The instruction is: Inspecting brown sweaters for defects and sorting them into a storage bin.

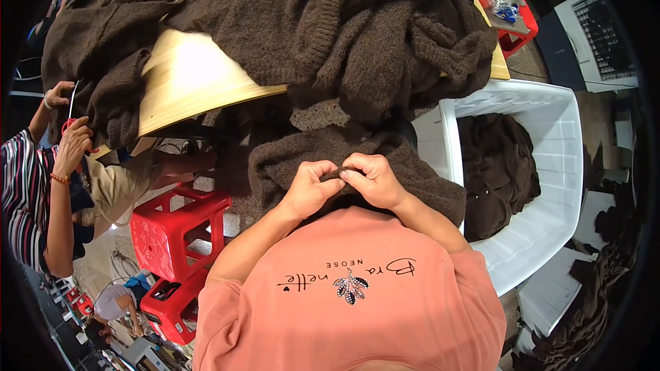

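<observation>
Head | left hand [311, 187] + right hand [375, 180] | pinching brown knit garment [421, 175]

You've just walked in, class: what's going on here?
The person's left hand and right hand pinch brown knit fabric close to the body. More brown knitwear lies heaped on the wooden table. A white bin at right holds dark cloth. At left, a co-worker holds scissors.

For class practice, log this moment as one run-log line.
left hand: pinching brown knit garment | right hand: pinching same garment | white bin: at right, holding dark fabric
</observation>
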A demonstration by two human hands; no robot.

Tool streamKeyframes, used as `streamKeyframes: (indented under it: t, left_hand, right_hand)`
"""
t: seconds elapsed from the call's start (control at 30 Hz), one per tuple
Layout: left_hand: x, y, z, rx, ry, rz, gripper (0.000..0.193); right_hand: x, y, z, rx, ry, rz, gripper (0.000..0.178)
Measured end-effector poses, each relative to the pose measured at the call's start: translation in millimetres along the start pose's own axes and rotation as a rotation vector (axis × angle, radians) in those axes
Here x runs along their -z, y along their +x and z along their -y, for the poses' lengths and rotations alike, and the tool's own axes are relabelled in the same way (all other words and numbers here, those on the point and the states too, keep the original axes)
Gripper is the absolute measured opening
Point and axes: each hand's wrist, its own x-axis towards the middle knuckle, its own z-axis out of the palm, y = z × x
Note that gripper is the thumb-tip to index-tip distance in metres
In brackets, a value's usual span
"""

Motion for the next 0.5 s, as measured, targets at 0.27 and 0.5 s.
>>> streamKeyframes:
  t: [0.27, 0.5]
  left_hand:
    - [3.3, -1.1, -18.6, -0.070, -0.135, -0.116, 0.011]
    - [35.2, 4.4, -20.7, -0.278, -0.084, -0.272, 0.009]
  right_hand:
    - [13.7, 1.0, -7.8, 0.044, -0.096, -0.179, 0.019]
    - [51.6, -29.4, -22.0, -0.163, -0.311, 0.148, 0.020]
